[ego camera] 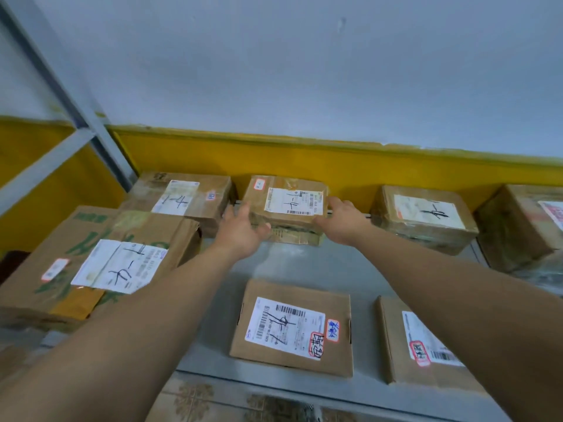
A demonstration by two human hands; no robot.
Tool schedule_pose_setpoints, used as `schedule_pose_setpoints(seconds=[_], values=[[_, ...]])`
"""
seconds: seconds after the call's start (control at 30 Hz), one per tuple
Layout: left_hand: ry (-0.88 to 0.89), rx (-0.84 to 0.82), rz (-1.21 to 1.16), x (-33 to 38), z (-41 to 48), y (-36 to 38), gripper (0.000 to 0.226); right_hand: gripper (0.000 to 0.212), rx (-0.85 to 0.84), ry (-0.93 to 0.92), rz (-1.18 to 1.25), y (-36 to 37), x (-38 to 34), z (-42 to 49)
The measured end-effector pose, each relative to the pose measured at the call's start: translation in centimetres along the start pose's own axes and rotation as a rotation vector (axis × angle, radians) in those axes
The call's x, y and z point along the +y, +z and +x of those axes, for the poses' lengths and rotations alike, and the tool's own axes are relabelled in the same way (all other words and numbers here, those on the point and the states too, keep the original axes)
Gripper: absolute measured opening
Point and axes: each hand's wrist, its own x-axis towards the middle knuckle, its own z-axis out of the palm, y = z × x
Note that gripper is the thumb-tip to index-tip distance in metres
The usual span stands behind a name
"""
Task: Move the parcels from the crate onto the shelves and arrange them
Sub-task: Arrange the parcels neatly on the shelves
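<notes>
A taped brown parcel (286, 201) with a white label lies at the back middle of the grey shelf (304, 266), on top of a flatter parcel (294, 236). My left hand (242, 229) rests against its left front corner, fingers stretched along the side and thumb across the front. My right hand (341, 220) presses the right front corner the same way, fingers up the right side. Both arms reach forward over the shelf. The crate is out of view.
Other labelled parcels stand on the shelf: a large one (100, 260) front left, one (182, 199) back left, two (423, 217) (524, 223) back right, and flat ones (292, 327) (420, 342) at the front. A yellow and white wall is behind. A grey upright (76, 95) stands left.
</notes>
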Motion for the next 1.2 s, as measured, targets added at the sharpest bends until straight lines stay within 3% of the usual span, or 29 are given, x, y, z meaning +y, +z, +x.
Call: schedule_pose_setpoints(seconds=[0.2,0.6,0.8,1.0,1.2], values=[[-0.040,-0.015,-0.126,0.3,3.6,1.0,0.071,0.072,-0.033,0.051,0.080,1.7,0.2,4.4],[0.094,-0.145,0.040,1.4,4.3,4.0,0.070,0.067,0.013,0.106,0.080,1.4,4.4,4.0],[0.077,-0.250,0.280,1.6,4.5,1.9,0.082,0.070,0.002,0.087,0.019,0.3,4.0,4.2],[0.175,-0.093,0.467,2.2,2.9,-3.7,0.078,0.071,0.073,0.036,-0.077,-2.0,0.9,3.7],[0.166,0.000,0.506,-1.6,-0.4,-12.0,0.071,0.070,0.115,-0.138,-0.078,-2.3,-8.1,1.5]])
